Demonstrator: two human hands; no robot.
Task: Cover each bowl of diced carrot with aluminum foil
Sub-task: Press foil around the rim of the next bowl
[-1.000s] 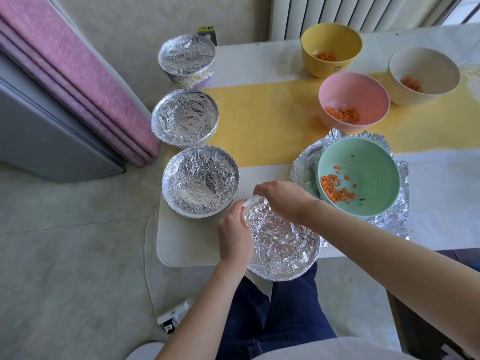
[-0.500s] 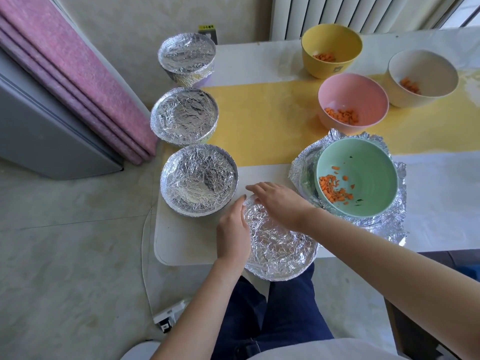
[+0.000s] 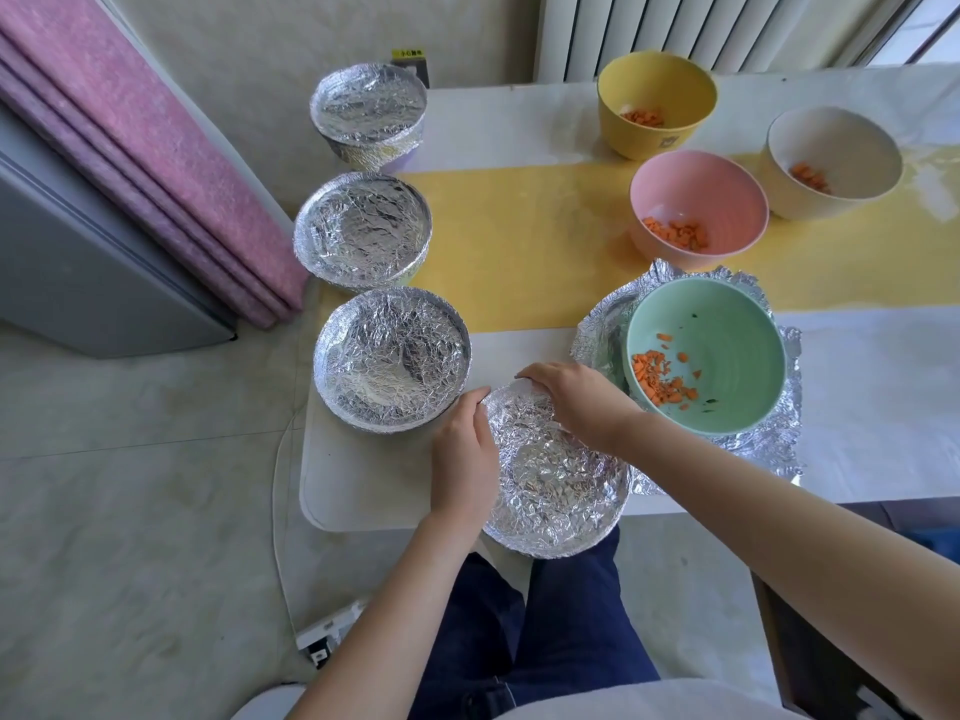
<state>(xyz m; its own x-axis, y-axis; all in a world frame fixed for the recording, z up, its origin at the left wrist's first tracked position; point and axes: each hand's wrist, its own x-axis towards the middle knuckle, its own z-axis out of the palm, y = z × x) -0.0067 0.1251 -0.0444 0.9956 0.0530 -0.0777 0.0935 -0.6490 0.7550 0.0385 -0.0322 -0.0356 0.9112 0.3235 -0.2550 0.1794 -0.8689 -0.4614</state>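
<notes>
- The table carries eight bowls. Its near edge runs just under the person's hands.
- A loose foil sheet lies flat under the green bowl, whose diced carrot is not yet covered. The pink bowl, yellow bowl and cream bowl behind it are also open.
- Three covered bowls stand in a row along the table's left side, their foil pressed down inside the rims.
- The near bowl, already under crumpled foil, sits at the table's front edge and seems to overhang it, directly between the two hands.
- The left hand cups the bowl's left rim and the right hand reaches over its far rim. The fingers of both are curled onto the foil edge, gripping it against the bowl.
- This looks like the last tucking of this cover. The green bowl lies just right of the right hand, so that hand is the nearer one for it; being round, it offers no preferred axis.
- The fingertips are hidden behind the rim, so how tightly the foil is folded under cannot be told. The bowl's contents are hidden too.
</notes>
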